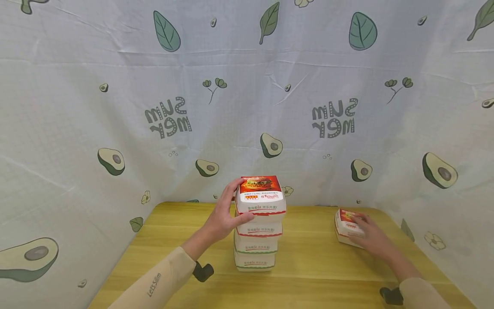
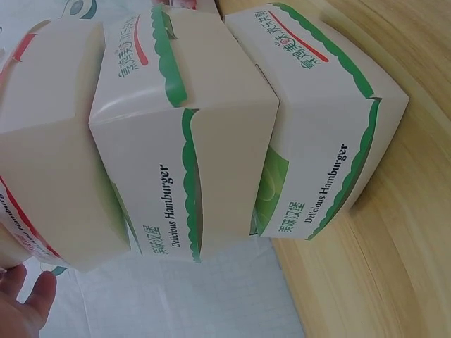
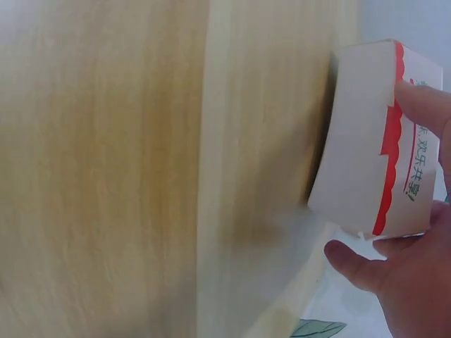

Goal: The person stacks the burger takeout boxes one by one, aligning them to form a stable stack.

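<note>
A stack of white cardboard hamburger boxes stands on the table near its middle. Red trim marks the upper boxes, green trim the lower ones. My left hand holds the top hamburger box, thumb across its front and fingers at its left side. In the left wrist view, fingertips touch a red-trimmed box, beside green-trimmed boxes. Over at the right, my right hand grips another red-trimmed hamburger box. The right wrist view has the thumb and fingers about that box.
The wooden table stretches between the stack and the right-hand box. Behind it hangs a white curtain printed with avocados and leaves. Dark straps are on both wrists.
</note>
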`<move>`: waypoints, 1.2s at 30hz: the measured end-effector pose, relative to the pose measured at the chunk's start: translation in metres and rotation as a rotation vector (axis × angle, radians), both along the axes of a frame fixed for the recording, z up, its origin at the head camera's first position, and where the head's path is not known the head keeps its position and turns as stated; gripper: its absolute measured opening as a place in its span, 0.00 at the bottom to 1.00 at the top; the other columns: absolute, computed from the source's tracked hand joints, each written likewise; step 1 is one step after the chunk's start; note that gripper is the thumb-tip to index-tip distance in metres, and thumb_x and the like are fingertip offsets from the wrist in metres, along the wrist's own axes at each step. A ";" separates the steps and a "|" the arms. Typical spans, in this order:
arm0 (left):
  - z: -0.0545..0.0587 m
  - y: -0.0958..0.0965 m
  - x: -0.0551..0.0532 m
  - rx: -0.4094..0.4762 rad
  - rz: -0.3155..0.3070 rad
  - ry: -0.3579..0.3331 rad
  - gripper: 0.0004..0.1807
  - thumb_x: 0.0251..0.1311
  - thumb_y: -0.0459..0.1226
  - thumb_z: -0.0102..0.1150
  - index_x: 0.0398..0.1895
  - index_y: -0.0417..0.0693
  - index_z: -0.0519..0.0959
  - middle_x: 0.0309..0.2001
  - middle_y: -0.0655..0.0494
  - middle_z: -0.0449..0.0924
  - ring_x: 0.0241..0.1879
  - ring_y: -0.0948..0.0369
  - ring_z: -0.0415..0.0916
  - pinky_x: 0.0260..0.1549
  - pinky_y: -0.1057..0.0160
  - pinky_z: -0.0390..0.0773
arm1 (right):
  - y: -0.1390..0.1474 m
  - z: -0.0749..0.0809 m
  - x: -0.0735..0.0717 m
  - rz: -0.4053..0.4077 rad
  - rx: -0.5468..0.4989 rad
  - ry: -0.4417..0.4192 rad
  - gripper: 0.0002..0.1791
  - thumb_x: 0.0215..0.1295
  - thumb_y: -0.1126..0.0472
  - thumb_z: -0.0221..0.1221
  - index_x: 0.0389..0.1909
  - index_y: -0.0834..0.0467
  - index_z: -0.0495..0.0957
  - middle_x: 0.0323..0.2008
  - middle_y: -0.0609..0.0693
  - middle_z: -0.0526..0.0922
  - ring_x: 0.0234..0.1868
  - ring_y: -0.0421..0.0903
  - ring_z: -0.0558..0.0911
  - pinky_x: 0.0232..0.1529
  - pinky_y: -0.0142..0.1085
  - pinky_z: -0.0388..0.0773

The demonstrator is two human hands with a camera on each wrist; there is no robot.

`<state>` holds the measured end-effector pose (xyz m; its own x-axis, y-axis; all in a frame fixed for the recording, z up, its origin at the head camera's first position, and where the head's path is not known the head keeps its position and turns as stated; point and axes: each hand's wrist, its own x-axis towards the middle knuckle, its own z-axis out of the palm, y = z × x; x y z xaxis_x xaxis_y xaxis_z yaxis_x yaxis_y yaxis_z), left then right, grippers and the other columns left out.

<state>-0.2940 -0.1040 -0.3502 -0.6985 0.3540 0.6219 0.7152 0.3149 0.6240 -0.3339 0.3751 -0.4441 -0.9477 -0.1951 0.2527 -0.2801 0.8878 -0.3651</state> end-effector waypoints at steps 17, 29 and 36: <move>0.001 -0.001 0.000 0.006 -0.004 -0.022 0.46 0.51 0.54 0.62 0.71 0.66 0.47 0.64 0.73 0.53 0.60 0.67 0.57 0.53 0.52 0.67 | 0.005 -0.008 -0.002 0.020 -0.005 0.108 0.41 0.57 0.43 0.59 0.64 0.64 0.62 0.63 0.70 0.57 0.57 0.74 0.62 0.49 0.66 0.60; 0.002 0.000 0.000 0.000 -0.008 -0.009 0.46 0.51 0.54 0.62 0.71 0.65 0.48 0.65 0.72 0.53 0.60 0.67 0.56 0.53 0.52 0.67 | 0.008 -0.009 -0.005 0.014 0.017 0.137 0.39 0.58 0.44 0.59 0.64 0.65 0.63 0.62 0.70 0.58 0.56 0.73 0.64 0.49 0.66 0.61; 0.002 0.000 0.000 -0.003 -0.003 -0.006 0.46 0.51 0.55 0.62 0.71 0.65 0.48 0.65 0.73 0.53 0.60 0.67 0.56 0.53 0.52 0.67 | 0.009 -0.005 -0.010 -0.005 0.021 0.138 0.40 0.58 0.41 0.57 0.64 0.63 0.62 0.61 0.73 0.59 0.55 0.75 0.64 0.49 0.66 0.61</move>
<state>-0.2939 -0.1039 -0.3479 -0.7012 0.3582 0.6164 0.7122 0.3144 0.6276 -0.3435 0.3843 -0.4494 -0.9051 -0.1972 0.3768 -0.3222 0.8963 -0.3047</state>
